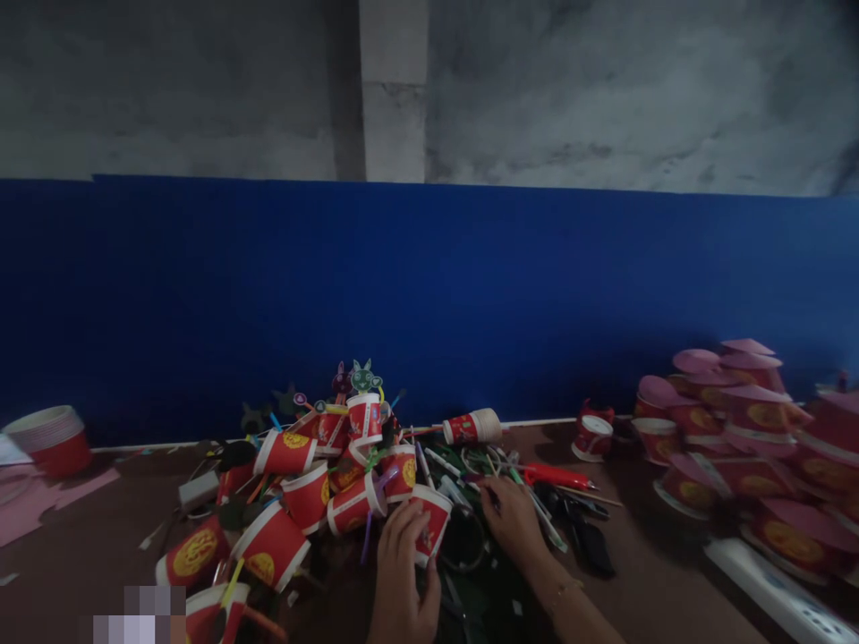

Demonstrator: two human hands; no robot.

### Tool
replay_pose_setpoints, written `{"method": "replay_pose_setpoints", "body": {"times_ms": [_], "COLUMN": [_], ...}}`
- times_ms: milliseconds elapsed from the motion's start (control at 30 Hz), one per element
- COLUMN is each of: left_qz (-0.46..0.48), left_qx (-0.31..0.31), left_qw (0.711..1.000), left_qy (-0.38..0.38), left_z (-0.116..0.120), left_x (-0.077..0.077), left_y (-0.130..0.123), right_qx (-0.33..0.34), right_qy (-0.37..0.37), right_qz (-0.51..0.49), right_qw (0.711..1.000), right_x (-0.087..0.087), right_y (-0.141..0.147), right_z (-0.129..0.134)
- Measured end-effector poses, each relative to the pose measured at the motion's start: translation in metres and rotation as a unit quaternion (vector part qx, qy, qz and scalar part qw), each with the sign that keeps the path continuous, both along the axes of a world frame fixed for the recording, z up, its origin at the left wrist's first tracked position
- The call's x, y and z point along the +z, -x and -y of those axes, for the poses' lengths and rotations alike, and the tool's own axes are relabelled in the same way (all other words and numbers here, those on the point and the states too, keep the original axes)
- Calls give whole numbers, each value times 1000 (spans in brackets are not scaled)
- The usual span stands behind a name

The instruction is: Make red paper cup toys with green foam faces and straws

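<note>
My left hand (405,570) is wrapped round a red-and-white paper cup (435,517), which is tilted near the table's front. To the right, my right hand (514,514) reaches down among pens and sticks, its fingers curled; what they pinch, if anything, is hidden. A dark round roll or ring (464,539) lies between the two hands. Beside my left hand, several red paper cups with gold emblems (272,544) lie heaped with coloured straws. Atop the heap a cup (364,417) carries a green animal-face cutout (363,376).
A red glue gun (554,476) and a black tool (591,541) lie right of my right hand. Nested cups (472,427) lie on their side by the blue panel (429,295). Pink-topped cups (758,407) pile up far right behind a white power strip (782,590). A cup stack (57,447) stands left.
</note>
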State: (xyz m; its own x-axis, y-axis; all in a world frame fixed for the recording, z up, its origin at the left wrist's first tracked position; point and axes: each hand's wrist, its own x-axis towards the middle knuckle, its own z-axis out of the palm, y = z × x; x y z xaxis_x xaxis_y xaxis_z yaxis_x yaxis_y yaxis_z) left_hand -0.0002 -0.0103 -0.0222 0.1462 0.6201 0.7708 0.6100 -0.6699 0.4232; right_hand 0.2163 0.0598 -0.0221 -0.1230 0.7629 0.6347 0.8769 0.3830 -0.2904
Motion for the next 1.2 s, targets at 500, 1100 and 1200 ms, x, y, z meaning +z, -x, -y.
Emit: {"method": "replay_pose_setpoints", "body": {"times_ms": [500, 1100, 1200], "left_qz": [10, -20, -20], "left_qx": [60, 101, 112], "left_qw": [994, 991, 988], "left_qy": [86, 83, 101], "left_z": [-4, -7, -5], "left_x": [-16, -23, -20], "left_y": [-6, -5, -5], "right_qx": [2, -51, -122], "right_qy": [-10, -31, -20], "right_qz": [-8, -43, -56], "right_qw": [1000, 997, 991], "right_x": [1, -9, -11], "right_y": [1, -5, -16], "right_z": [0, -4, -9]}}
